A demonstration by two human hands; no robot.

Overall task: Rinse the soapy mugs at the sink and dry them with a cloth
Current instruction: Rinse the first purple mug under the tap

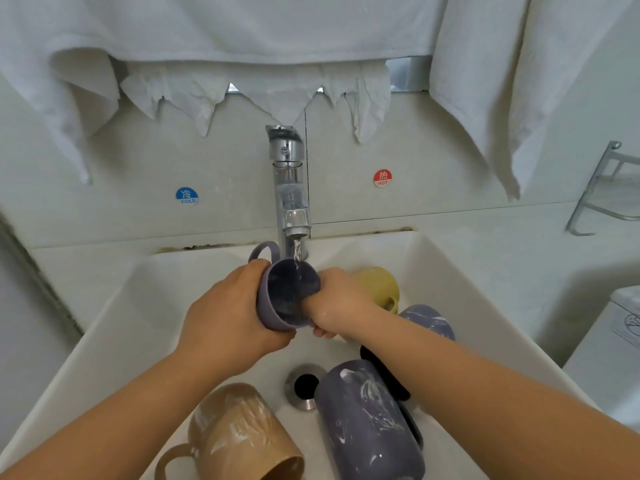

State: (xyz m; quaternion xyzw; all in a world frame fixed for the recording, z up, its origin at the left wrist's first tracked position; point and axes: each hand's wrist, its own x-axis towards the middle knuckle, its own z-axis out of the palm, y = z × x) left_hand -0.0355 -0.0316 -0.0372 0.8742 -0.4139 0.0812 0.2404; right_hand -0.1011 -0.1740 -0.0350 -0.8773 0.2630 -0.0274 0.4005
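At the centre of the frame, a purple mug (284,296) is held tilted over the sink (114,317), its mouth turned toward the camera and its handle pointing to the upper left. Its outer wall is gripped by the left hand (228,320), fingers curled round it. The fingers of the right hand (337,303) are pushed inside the mug; how they lie there cannot be told. Water (297,252) is seen falling from the chrome tap (289,188) above onto the mug's rim. In the basin, a yellow mug (379,285) lies right of centre, a soapy purple mug (429,320) just below it, another soapy purple mug (367,420) at lower centre, and a soapy tan mug (239,434) at lower left, beside the drain (304,386). White towels (242,26) are hung across the top of the frame. Blue "COLD" (187,196) and red "HOT" (382,178) stickers flank the tap.
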